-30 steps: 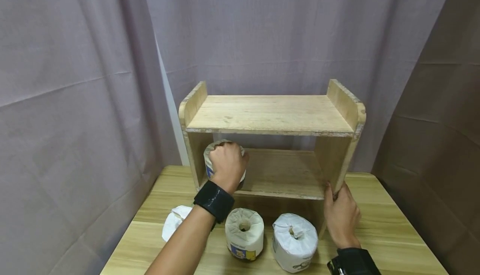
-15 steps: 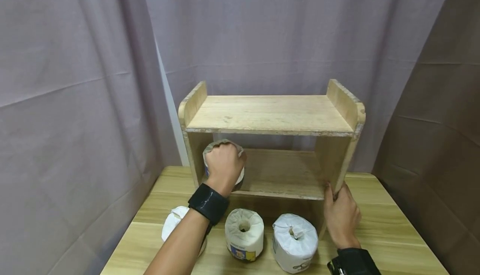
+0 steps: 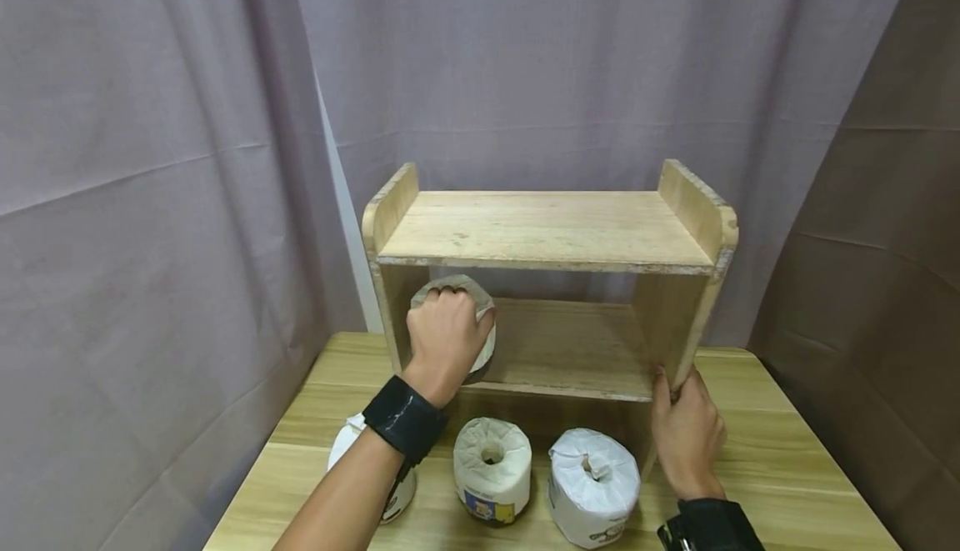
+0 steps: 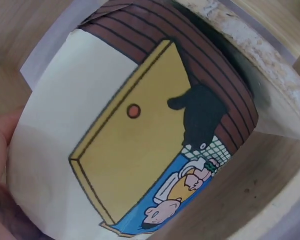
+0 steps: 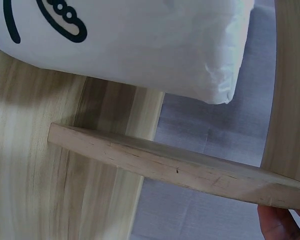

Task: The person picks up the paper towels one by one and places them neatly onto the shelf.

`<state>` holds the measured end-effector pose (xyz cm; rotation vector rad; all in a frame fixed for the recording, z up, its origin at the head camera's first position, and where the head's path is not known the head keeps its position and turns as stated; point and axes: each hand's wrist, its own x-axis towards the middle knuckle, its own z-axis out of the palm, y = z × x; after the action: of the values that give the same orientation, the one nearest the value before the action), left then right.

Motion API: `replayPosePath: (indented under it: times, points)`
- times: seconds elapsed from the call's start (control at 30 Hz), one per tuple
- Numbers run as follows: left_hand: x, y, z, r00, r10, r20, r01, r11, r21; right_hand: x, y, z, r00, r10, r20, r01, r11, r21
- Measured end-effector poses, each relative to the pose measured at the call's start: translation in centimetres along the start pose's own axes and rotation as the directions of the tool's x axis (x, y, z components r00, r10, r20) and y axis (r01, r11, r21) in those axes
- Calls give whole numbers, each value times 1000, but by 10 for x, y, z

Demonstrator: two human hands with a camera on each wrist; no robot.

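Note:
My left hand grips a wrapped toilet paper roll at the left end of the wooden rack's lower shelf. Seen from the left wrist, the roll's printed wrapper shows a yellow door, a black animal and a cartoon figure. The hand covers much of the roll in the head view; whether its base touches the shelf, I cannot tell. My right hand holds the rack's right side panel by its front edge, near the lower shelf. In the right wrist view, fingers show below that panel.
Three more toilet rolls stand on the wood-grain table before the rack: a white one partly behind my left forearm, a cream one in the middle, and a white one at right. Grey curtains surround the table.
My left wrist has swung a little to the left and the held roll has turned, its blue label now hidden in the head view. My right hand keeps its grip on the panel.

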<state>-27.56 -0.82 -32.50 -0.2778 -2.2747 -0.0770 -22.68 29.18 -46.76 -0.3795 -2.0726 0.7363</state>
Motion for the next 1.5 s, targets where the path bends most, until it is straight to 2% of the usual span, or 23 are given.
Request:
replayPosePath:
  times: [0.17,0.33,0.53,0.77,1.07,1.5]
  points:
    - [-4,-7,-2,997,61,-39,-61,998,-12,1,0,0,1000,1,4,-1,1000,6]
    - [-8,-13,-1,994,104,-34,-105,994,-9,1,1,-1,1000,7,7,-7,1000,3]
    - [-8,-19,-2,993,116,8,-116,993,-1,0,1,1,1000,15,27,-15,1000,3]
    - [-7,-24,-1,991,134,24,-133,990,-48,0,3,1,999,31,25,-31,1000,-6]
    - [-5,-34,-2,988,148,49,-141,982,-129,1,1,1,1000,11,14,-11,1000,4]
    - [-2,-39,-2,980,193,40,-186,972,-146,2,3,1,1000,18,20,-18,1000,3]
